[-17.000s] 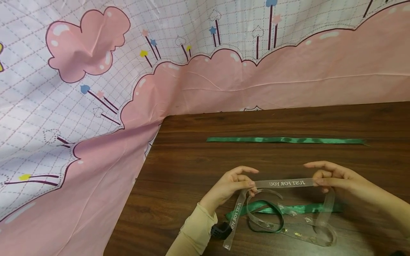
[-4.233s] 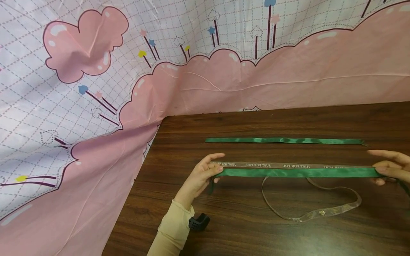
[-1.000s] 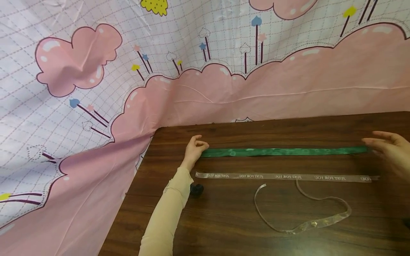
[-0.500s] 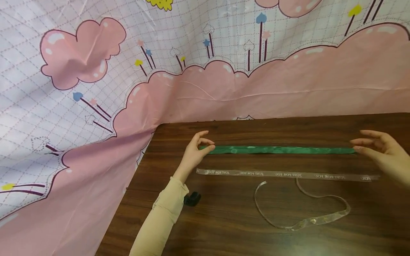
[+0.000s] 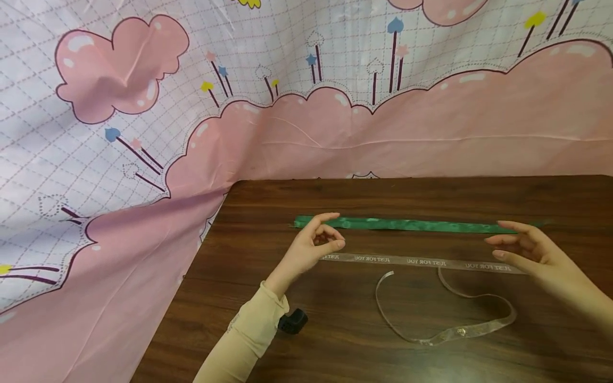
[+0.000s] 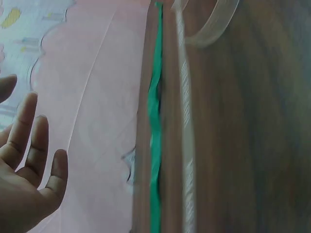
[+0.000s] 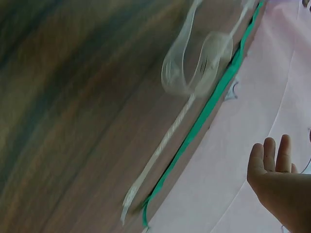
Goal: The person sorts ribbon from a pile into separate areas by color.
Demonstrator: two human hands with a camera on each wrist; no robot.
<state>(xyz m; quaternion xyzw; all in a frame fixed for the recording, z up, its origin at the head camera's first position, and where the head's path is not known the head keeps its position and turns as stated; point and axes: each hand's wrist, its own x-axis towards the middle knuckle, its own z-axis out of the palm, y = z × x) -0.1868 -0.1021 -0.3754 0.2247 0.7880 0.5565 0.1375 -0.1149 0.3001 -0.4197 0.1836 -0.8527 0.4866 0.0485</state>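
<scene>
A shiny green ribbon (image 5: pixel 407 224) lies straight across the back of the table; whether one strip or two stacked is hard to tell. In front of it, roughly parallel, runs a sheer ribbon (image 5: pixel 426 262) printed "JUST FOR YOU" in mirrored letters. Nearer still, a second sheer ribbon (image 5: pixel 469 332) with gold prints lies in a loose curve. My left hand (image 5: pixel 306 250) hovers by the left ends of the straight ribbons, fingers loosely bent, holding nothing. Over their right ends is my right hand (image 5: pixel 533 252), thumb and fingers apart, also holding nothing. Each hand hides part of the ribbons.
The dark wood table (image 5: pixel 345 330) meets a pink and white patterned cloth (image 5: pixel 297 138) at its back and left edges. A black wrist camera (image 5: pixel 293 321) sits beside the cream left sleeve (image 5: pixel 249 330).
Both hands stretched a green ribbon, laid it along the back over the other green one, and let go. They have since drawn back toward the front, the right also moving left.
</scene>
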